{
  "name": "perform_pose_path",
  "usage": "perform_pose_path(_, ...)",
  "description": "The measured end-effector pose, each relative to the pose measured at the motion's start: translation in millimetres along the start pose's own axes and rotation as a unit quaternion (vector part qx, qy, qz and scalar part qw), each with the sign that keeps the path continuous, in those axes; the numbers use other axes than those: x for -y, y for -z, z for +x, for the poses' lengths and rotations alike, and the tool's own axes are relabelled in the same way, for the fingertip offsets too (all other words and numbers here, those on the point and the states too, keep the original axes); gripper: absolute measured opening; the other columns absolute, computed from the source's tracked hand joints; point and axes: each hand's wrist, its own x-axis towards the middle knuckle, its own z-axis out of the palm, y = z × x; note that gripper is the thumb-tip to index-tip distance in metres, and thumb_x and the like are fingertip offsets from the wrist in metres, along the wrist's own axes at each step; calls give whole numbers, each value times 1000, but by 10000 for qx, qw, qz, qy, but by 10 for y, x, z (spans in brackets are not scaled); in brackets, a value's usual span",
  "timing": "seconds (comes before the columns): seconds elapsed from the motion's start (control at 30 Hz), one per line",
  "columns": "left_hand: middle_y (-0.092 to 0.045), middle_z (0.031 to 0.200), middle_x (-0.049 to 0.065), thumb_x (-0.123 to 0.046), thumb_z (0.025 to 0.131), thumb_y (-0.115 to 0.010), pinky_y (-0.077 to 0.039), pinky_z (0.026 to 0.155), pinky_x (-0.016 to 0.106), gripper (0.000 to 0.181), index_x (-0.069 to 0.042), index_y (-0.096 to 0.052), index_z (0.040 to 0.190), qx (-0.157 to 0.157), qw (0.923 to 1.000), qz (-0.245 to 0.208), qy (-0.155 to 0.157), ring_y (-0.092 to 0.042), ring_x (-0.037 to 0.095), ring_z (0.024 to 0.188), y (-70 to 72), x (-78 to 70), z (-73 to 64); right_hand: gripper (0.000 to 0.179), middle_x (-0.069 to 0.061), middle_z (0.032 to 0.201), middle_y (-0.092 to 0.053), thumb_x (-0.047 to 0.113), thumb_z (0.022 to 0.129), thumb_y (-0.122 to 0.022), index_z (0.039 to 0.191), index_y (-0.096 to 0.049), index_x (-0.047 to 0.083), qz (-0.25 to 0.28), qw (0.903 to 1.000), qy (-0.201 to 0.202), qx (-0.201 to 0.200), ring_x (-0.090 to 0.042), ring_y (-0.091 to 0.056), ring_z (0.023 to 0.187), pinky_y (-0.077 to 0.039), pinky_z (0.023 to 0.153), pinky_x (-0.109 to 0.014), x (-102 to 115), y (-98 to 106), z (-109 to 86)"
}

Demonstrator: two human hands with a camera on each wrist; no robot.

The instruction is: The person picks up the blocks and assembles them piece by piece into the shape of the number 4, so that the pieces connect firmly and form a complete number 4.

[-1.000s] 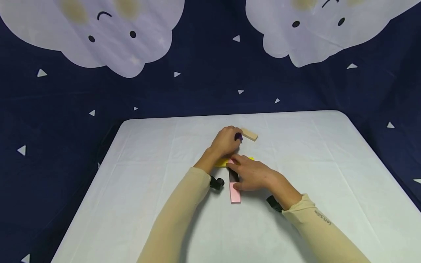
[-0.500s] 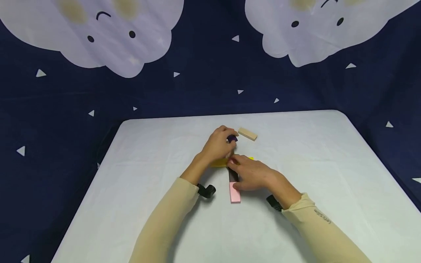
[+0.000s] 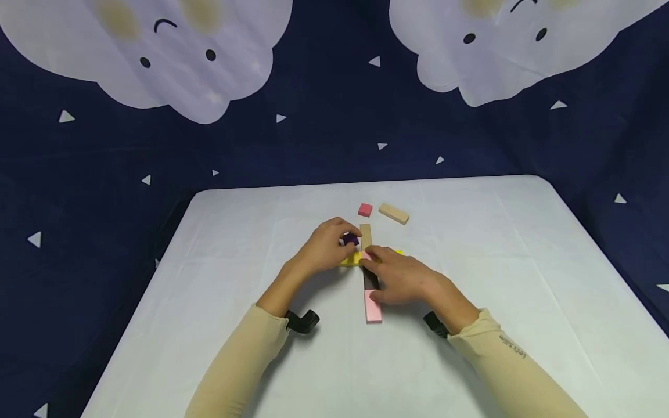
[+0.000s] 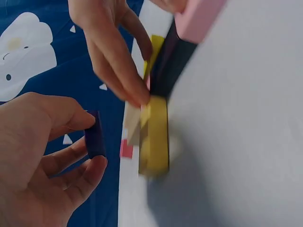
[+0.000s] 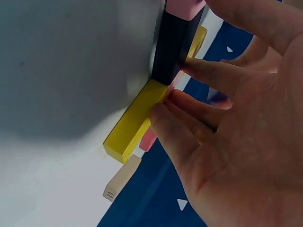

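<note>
My left hand (image 3: 324, 244) pinches a small dark purple block (image 4: 94, 135) between thumb and fingers, just left of a column of blocks. That column has a pink block (image 3: 373, 310) nearest me, then a black block (image 3: 370, 281), another pink piece mostly under my fingers, and a plain wooden block (image 3: 365, 234) at the far end. Yellow blocks (image 5: 135, 118) stick out to both sides, forming a cross. My right hand (image 3: 402, 277) rests on the column, fingers extended, thumb at the near pink block and a fingertip against yellow in the right wrist view.
Beyond the column lie a small red-pink block (image 3: 365, 209) and a loose plain wooden block (image 3: 394, 213). The white-covered table (image 3: 496, 244) ends at a dark blue cloth backdrop (image 3: 334, 145) with clouds.
My left hand has moved left and toward me with the purple block, uncovering the red-pink block and the column's far wooden block. My right hand has stayed in place.
</note>
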Motion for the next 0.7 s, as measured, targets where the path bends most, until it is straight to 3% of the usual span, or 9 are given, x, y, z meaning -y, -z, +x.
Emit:
perform_pose_path(0.3,-56,98,-6,-8,76,-60,-39,84,28,25,-14,-67,99,324,9989,194,-284,-50,10,91,217,198,-193,71,-7,141,-26,45,76,-62,137,-35,19,-21,9999,51,-88,-21,-30,123,-40,86,-45,-22,10,7)
perform_pose_path(0.5,-57,99,-7,-4,77,-60,-38,87,27,28,-14,-66,101,766,9958,301,-400,-50,8,94,218,272,-246,69,-7,140,-27,44,76,-62,135,-38,20,5,9999,77,-101,-20,-31,122,-40,86,-44,-28,5,-6)
perform_pose_path(0.7,-60,101,-3,3,77,-58,-39,85,31,45,-13,-54,119,1031,9940,203,-291,-54,12,95,200,306,-282,69,-8,140,-25,43,76,-62,136,-38,17,77,9999,111,-85,-21,-29,124,-38,88,-44,-21,2,-12)
